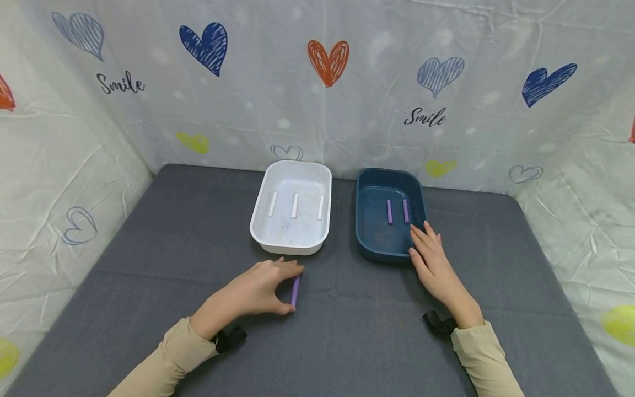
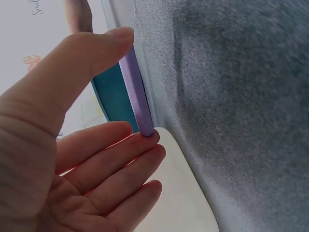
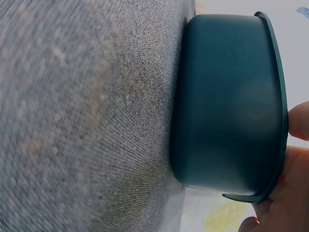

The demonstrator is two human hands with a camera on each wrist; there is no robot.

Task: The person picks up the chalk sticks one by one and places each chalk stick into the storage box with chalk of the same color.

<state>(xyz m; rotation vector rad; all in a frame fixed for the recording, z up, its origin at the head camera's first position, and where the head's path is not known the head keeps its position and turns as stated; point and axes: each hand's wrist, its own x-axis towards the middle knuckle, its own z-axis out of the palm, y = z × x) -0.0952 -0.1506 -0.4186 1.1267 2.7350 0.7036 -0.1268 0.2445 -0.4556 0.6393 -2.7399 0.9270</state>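
Between thumb and fingertip, my left hand (image 1: 255,289) pinches a purple chalk stick (image 1: 296,290) by its two ends, just in front of the white tray. The left wrist view shows this purple chalk (image 2: 136,92) spanning from the thumb to a finger, the other fingers extended. My right hand (image 1: 436,267) touches the near right rim of the dark blue tray (image 1: 379,255) with its fingers fairly straight. Two purple chalk sticks (image 1: 389,212) lie inside that tray. In the white tray (image 1: 292,246) lie three white chalk sticks (image 1: 295,207), spaced apart.
Both trays stand side by side on a grey cloth-covered table (image 1: 347,342), near its back edge. A pale curtain (image 1: 377,33) printed with hearts hangs behind and at both sides. Black straps (image 1: 230,338) sit at the wrists.
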